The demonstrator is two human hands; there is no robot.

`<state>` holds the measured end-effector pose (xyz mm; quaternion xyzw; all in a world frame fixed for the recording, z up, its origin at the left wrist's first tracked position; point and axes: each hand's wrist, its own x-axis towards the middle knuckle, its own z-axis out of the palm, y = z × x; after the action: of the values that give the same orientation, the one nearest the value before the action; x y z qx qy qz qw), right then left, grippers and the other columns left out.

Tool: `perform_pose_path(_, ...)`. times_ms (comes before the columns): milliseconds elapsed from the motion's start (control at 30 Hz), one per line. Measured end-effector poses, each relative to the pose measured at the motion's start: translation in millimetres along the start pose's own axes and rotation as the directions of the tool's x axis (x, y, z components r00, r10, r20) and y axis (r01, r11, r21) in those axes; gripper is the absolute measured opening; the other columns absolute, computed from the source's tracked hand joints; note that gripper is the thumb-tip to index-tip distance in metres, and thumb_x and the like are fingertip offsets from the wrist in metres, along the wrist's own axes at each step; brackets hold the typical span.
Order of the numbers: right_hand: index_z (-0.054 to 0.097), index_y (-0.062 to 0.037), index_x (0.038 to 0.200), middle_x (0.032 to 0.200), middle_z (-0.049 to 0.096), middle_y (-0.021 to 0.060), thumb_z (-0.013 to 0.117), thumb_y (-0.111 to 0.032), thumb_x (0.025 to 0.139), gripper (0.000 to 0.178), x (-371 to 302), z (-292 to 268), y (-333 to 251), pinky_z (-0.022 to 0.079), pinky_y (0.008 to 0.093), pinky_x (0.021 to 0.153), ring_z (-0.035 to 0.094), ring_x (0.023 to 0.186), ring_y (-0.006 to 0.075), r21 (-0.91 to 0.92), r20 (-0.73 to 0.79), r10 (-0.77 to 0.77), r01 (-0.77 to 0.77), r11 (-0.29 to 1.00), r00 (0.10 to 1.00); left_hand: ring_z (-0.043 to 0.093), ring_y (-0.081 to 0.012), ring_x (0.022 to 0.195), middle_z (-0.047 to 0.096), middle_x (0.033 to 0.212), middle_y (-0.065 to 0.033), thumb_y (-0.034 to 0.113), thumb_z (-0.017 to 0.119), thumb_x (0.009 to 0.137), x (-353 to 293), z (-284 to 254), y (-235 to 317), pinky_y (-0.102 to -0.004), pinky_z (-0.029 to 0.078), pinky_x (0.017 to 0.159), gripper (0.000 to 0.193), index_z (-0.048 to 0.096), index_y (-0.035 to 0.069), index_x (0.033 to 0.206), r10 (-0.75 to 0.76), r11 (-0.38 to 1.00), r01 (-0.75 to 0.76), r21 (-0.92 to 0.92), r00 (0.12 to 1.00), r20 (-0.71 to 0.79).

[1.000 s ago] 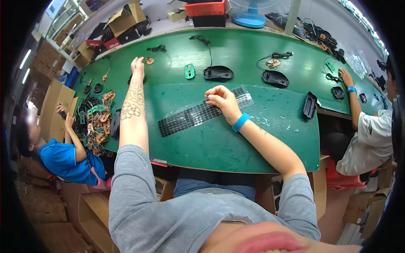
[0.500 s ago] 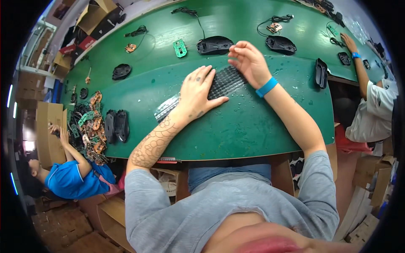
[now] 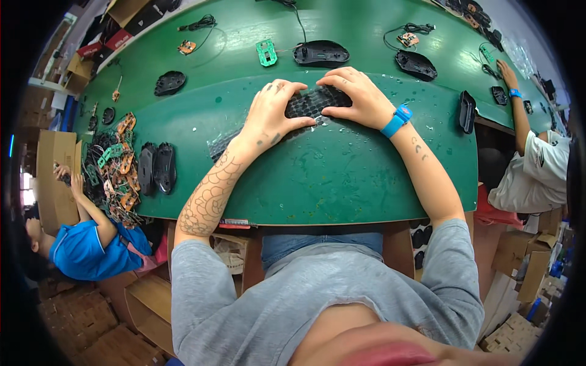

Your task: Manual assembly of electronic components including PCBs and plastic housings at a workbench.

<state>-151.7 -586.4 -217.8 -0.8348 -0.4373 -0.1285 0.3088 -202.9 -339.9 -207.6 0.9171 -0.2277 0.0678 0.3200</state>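
Observation:
A dark, bumpy sheet (image 3: 308, 105) with shiny, clear-looking parts lies on the green table in front of me. My left hand (image 3: 268, 113) curves round its left part, thumb at the near edge and fingers at the far one. At the right part, my right hand (image 3: 360, 100) grips in the same way, its fingers bent over the far edge. A glossy piece (image 3: 223, 145) shows beside my left wrist; whether it belongs to the same sheet I cannot tell. Just beyond my hands lies a black mouse shell (image 3: 320, 53) with a cable near it.
A green circuit board (image 3: 267, 53) lies beyond my left hand. More black shells (image 3: 416, 64) are spread around, two standing together (image 3: 157, 168) at left by a heap of circuit boards (image 3: 116, 161). Co-workers sit at both sides; one's hand (image 3: 508, 74) reaches onto the table at right.
My right hand has come down from above onto the sheet's right part. My left hand, flatter before, now curls round the left part. The view has shifted slightly.

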Motion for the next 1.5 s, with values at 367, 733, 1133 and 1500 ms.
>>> perform_pose_path(367,0.068,-0.0092,0.116,0.115,0.066,0.006,0.079,-0.024,0.081,0.04,0,-3,-7,0.047,0.0373,0.097,0.06,0.107,0.026,-0.067,0.018,0.008,-0.007,0.998,1.0,0.06,-0.0238,0.099,0.063,0.109,-0.0076,0.027,0.084,0.076,1,-4,1,-0.0369,0.047,0.092,0.055,0.064,0.009,0.124,-0.002,0.998,0.003,-0.061,1.0,0.022)
perform_pose_path(733,0.069,-0.0113,0.108,0.107,0.067,0.0024,0.079,-0.017,0.079,0.032,3,1,-10,0.047,0.0357,0.096,0.061,0.103,0.0235,-0.207,-0.091,-0.087,0.066,0.976,0.992,0.06,-0.0213,0.091,0.065,0.105,-0.0042,0.021,0.078,0.081,-3,3,-10,-0.0347,0.047,0.088,0.04,0.067,0.01,0.119,0.193,0.973,-0.166,0.163,0.967,-0.167)
perform_pose_path(1133,0.068,-0.011,0.1,0.101,0.067,0.0014,0.078,-0.012,0.076,0.026,5,1,-17,0.046,0.0362,0.095,0.061,0.097,0.0218,-0.233,-0.218,-0.179,0.127,0.964,0.959,0.062,-0.016,0.086,0.069,0.103,0.0018,0.022,0.075,0.083,6,5,13,-0.0329,0.046,0.089,0.032,0.068,0.014,0.113,0.437,0.874,-0.278,0.399,0.808,-0.395)
perform_pose_path(1500,0.068,-0.0106,0.098,0.095,0.068,0.0001,0.075,-0.005,0.072,0.028,8,3,-20,0.046,0.0327,0.085,0.06,0.086,0.0204,-0.174,-0.266,-0.091,0.045,0.984,0.96,0.061,-0.0128,0.08,0.07,0.093,0.0045,0.026,0.077,0.082,2,4,-3,-0.0292,0.044,0.083,0.028,0.07,0.014,0.107,0.419,0.881,-0.273,0.387,0.83,-0.368)
